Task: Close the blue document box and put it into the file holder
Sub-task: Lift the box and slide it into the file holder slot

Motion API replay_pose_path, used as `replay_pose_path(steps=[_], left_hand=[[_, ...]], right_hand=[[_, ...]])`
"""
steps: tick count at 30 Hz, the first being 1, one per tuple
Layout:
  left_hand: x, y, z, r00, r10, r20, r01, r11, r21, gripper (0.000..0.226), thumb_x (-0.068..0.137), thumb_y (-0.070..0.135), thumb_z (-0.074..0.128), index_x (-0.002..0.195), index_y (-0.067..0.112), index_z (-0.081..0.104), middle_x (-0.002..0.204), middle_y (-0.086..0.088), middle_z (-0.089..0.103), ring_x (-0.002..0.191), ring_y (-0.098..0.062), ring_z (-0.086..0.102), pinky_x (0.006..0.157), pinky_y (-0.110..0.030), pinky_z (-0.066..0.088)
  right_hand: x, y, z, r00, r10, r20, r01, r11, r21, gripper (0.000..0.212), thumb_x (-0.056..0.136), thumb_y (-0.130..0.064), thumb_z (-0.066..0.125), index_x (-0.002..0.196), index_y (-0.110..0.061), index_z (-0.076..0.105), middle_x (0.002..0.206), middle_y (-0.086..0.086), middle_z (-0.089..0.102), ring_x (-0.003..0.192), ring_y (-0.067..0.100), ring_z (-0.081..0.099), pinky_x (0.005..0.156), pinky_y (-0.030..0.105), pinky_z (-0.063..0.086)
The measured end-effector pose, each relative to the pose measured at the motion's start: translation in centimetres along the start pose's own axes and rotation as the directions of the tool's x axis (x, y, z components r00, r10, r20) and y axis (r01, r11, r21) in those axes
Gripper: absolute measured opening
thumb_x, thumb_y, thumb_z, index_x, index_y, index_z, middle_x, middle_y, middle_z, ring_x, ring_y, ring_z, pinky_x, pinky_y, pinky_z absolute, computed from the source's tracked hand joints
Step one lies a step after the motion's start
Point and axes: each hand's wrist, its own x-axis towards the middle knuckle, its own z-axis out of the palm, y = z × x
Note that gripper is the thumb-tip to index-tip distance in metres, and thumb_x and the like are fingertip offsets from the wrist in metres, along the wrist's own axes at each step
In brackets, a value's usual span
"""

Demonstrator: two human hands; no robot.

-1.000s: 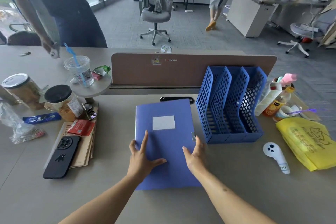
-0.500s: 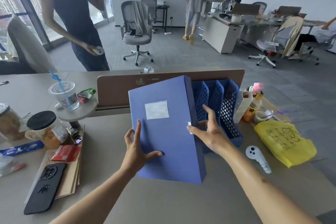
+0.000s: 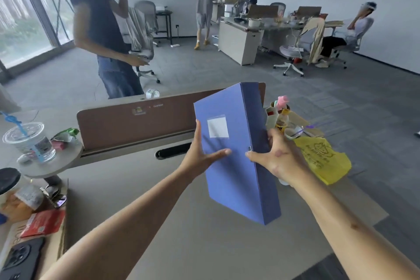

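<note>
The blue document box [image 3: 231, 175] is closed and held upright in the air over the desk, tilted a little, its white label facing me. My left hand [image 3: 201, 154] grips its left edge with the thumb across the front. My right hand [image 3: 276, 157] clasps its right side near the small clasp. The blue file holder is hidden behind the box and my right hand.
A brown desk divider [image 3: 136, 125] runs behind the box. A yellow bag [image 3: 322, 159] and bottles [image 3: 278, 113] lie to the right. Cups [image 3: 29, 141], a red packet [image 3: 43, 223] and a phone [image 3: 18, 259] crowd the left. A person [image 3: 102, 29] stands beyond the desk.
Both hands lifted the box off the desk, stood it upright and carried it right, so it now covers the file holder. My view rose and turned right.
</note>
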Motion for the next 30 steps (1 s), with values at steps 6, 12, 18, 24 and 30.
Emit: replay_pose_path(steps=[6,12,18,24,30], left_hand=[[4.3,6.4,1.0,0.988,-0.116,0.105,0.118,0.993,-0.02,0.121,0.07,0.051,0.084,0.151,0.054,-0.005,0.168,0.003,0.007,0.15,-0.025,0.027,0.092,-0.057,0.05],[7.5,7.8,-0.1,0.976,-0.134,0.173,0.126,0.99,0.057,0.136,0.053,0.058,0.086,0.151,0.051,-0.007,0.169,-0.001,0.002,0.141,-0.034,0.04,0.081,-0.047,0.055],[10.2,7.1,-1.1,0.98,-0.1,0.169,0.095,0.995,0.037,0.138,0.051,0.058,0.089,0.15,0.055,-0.006,0.169,0.0,-0.002,0.147,-0.028,0.032,0.084,-0.046,0.057],[12.2,5.4,-1.8,0.99,-0.03,0.135,0.016,0.994,0.107,0.136,0.057,0.048,0.091,0.15,0.056,-0.008,0.164,0.008,0.016,0.104,-0.003,0.056,0.091,-0.055,0.056],[13.0,3.2,-2.3,0.981,0.139,0.133,-0.163,0.967,0.196,0.131,0.067,0.032,0.091,0.154,0.046,-0.006,0.153,0.041,-0.001,0.131,0.021,0.027,0.116,-0.044,0.039]], right_hand=[[1.2,0.6,0.2,0.991,0.011,-0.134,-0.017,0.999,-0.049,0.065,0.061,-0.051,0.075,0.109,-0.02,0.045,0.103,-0.002,0.066,0.093,0.03,0.062,0.076,0.041,0.052],[3.5,0.6,1.8,0.981,-0.065,-0.182,0.062,0.998,-0.021,0.061,0.066,-0.048,0.074,0.108,-0.017,0.042,0.104,0.0,0.063,0.088,0.03,0.061,0.07,0.041,0.052],[6.4,0.8,3.5,0.961,-0.167,-0.222,0.16,0.986,-0.051,0.057,0.071,-0.042,0.077,0.1,-0.019,0.034,0.1,0.0,0.053,0.077,0.023,0.051,0.057,0.032,0.041],[8.6,2.4,6.7,0.951,-0.203,-0.233,0.212,0.977,0.014,0.057,0.072,-0.038,0.078,0.099,-0.023,0.029,0.1,0.006,0.055,0.081,0.027,0.054,0.056,0.031,0.043],[9.8,3.9,10.2,0.956,-0.173,-0.238,0.219,0.959,0.178,0.056,0.072,-0.03,0.079,0.105,-0.013,0.036,0.103,0.006,0.05,0.086,0.023,0.051,0.066,0.036,0.049]])
